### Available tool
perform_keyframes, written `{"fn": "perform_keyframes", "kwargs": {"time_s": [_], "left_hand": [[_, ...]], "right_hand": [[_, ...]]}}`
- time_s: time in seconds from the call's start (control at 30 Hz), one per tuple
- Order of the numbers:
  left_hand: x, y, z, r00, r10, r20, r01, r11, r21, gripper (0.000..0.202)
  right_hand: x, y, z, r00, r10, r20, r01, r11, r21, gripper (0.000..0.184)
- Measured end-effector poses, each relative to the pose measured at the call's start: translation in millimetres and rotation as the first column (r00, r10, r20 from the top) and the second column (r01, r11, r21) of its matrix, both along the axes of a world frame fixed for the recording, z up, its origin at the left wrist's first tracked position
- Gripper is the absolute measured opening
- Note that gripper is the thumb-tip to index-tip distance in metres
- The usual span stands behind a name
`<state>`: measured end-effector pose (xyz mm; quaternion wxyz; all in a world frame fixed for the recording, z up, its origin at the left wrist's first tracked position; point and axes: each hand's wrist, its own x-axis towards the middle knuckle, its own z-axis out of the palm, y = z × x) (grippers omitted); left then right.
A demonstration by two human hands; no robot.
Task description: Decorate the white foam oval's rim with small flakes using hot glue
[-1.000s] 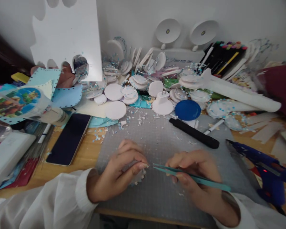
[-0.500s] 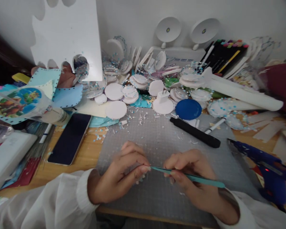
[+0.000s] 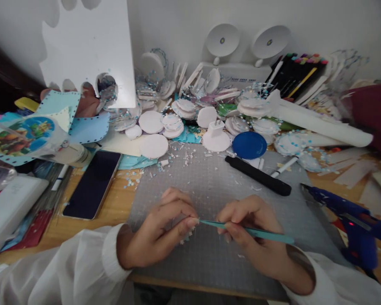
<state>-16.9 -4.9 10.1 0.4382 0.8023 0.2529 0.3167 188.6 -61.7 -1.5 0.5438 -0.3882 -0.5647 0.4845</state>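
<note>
My left hand (image 3: 160,231) is curled over a small white disc with a speckled edge (image 3: 186,234), pinching it between thumb and fingers just above the grey cutting mat (image 3: 209,186). My right hand (image 3: 254,235) is closed on a pair of teal tweezers (image 3: 241,228). The tweezers' tips point left and touch the disc at my left thumb. Most of the disc is hidden under my left fingers.
A black phone (image 3: 93,183) lies left of the mat. A black pen-shaped tool (image 3: 258,176) and a blue lid (image 3: 249,145) sit at the mat's far edge. A blue glue gun (image 3: 346,220) rests at the right. Several white discs (image 3: 154,146) crowd the back.
My right hand has slid the tweezers left until the tips meet the disc in my left hand. The left hand has stayed in place.
</note>
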Motion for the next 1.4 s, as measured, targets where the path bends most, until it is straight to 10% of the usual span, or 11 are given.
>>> {"fn": "perform_keyframes", "kwargs": {"time_s": [0.2, 0.37, 0.5, 0.87, 1.1, 1.23, 1.4], "left_hand": [[-7, 12, 8.8, 0.996, -0.075, -0.043, 0.076, 0.997, 0.017, 0.016], [-13, 36, 17.2, 0.878, -0.303, -0.37, 0.389, 0.902, 0.186, 0.082], [-13, 42, 11.6, 0.829, -0.276, -0.487, 0.426, 0.876, 0.228, 0.071], [-6, 33, -5.6, 0.882, -0.041, -0.47, 0.17, 0.957, 0.235, 0.069], [-8, 26, -1.8, 0.947, 0.038, -0.32, 0.053, 0.961, 0.272, 0.088], [-13, 21, 2.8, 0.983, 0.121, -0.138, -0.075, 0.95, 0.303, 0.024], [-10, 17, 5.3, 0.997, -0.067, 0.047, 0.058, 0.986, 0.157, 0.02]], "right_hand": [[2, 8, 3.7, 0.99, -0.121, -0.075, 0.121, 0.993, -0.01, 0.008], [10, 16, 5.9, 0.96, -0.229, -0.162, 0.218, 0.972, -0.085, 0.012], [14, 20, 8.9, 0.942, -0.297, -0.157, 0.288, 0.954, -0.082, 0.012], [13, 17, 2.6, 0.947, -0.294, -0.126, 0.292, 0.956, -0.034, 0.005], [8, 14, 3.4, 0.903, -0.408, 0.135, 0.372, 0.899, 0.23, 0.018], [9, 14, 10.3, 0.812, -0.386, 0.438, 0.102, 0.832, 0.545, 0.017], [-15, 14, 24.6, 0.587, -0.515, 0.625, -0.232, 0.633, 0.739, 0.021]]}}
